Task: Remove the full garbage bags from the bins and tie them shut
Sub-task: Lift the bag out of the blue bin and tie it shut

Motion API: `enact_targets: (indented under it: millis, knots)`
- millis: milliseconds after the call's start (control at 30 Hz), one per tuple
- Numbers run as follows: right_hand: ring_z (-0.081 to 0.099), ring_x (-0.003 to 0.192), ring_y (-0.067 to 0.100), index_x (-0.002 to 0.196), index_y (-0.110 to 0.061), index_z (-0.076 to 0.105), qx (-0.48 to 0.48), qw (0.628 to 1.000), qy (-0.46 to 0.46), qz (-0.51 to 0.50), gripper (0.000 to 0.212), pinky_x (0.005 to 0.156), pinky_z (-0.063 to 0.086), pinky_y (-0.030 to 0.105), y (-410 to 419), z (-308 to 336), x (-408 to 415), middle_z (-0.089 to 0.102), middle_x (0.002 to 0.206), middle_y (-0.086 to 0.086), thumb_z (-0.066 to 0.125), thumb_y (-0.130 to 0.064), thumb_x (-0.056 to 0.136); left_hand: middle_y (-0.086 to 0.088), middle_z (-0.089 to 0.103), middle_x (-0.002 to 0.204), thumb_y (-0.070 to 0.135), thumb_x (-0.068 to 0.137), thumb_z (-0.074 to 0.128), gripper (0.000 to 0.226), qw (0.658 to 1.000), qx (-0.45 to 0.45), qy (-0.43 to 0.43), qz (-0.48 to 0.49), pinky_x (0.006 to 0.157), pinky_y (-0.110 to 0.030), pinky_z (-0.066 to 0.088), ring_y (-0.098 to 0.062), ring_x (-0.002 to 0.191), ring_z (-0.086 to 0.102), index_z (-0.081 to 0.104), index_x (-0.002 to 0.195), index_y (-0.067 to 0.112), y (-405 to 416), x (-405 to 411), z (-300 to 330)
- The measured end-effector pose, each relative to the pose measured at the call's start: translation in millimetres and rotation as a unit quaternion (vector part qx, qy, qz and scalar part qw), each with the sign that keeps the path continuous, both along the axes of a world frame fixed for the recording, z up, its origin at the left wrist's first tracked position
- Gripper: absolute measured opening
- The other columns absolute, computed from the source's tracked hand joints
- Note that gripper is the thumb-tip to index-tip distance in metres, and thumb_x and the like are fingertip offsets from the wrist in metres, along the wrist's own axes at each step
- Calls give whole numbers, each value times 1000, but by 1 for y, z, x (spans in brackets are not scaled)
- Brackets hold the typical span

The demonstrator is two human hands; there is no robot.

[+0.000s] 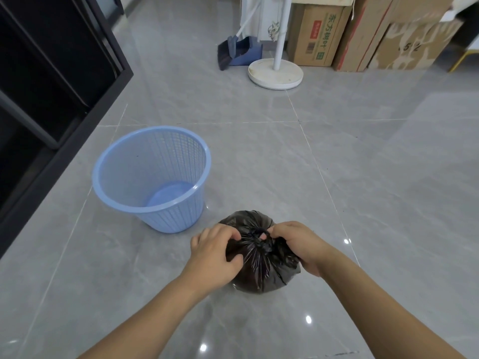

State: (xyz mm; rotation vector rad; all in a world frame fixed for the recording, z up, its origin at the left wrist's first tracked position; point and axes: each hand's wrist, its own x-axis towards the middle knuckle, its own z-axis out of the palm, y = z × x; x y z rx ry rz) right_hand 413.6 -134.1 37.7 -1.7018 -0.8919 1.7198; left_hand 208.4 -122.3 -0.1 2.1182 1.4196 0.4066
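A full black garbage bag [261, 270] sits on the grey tiled floor, its top gathered into a twisted knot between my hands. My left hand [213, 251] grips the bunched plastic on the bag's left side. My right hand [298, 242] pinches the plastic on the right side of the knot. A light blue mesh bin [153, 177] stands upright just behind and left of the bag, with no bag inside it.
A black cabinet [51, 81] runs along the left edge. At the back stand a white pole stand with a round base [276, 73], a blue dustpan and broom [238, 51], and several cardboard boxes [318, 35].
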Motion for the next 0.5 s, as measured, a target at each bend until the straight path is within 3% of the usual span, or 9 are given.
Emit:
enact_targets:
  millis: [167, 333, 500]
  knots:
    - [71, 91, 22, 95, -9, 74, 34, 996, -78, 22, 19, 87, 56, 36, 1, -3, -5, 75, 94, 9, 56, -14, 93, 23, 51, 107, 37, 81, 60, 33, 999, -11, -15, 45, 93, -26, 23, -2, 105, 45, 54, 113, 38, -3, 5, 3]
    - [67, 92, 17, 96, -18, 68, 66, 988, -139, 17, 11, 82, 53, 28, 3, -3, -10, 70, 97, 5, 60, -12, 92, 22, 54, 111, 41, 81, 61, 38, 998, -35, -8, 42, 97, -29, 28, -4, 106, 49, 55, 119, 38, 2, 14, 5]
    - [65, 84, 16, 96, -19, 65, 88, 979, -179, 26, 10, 76, 52, 26, 5, -5, -13, 69, 91, 4, 60, -12, 91, 13, 59, 88, 31, 82, 59, 5, 992, -76, -71, 66, 88, -37, 45, -6, 80, 58, 63, 80, 29, 3, 20, 6]
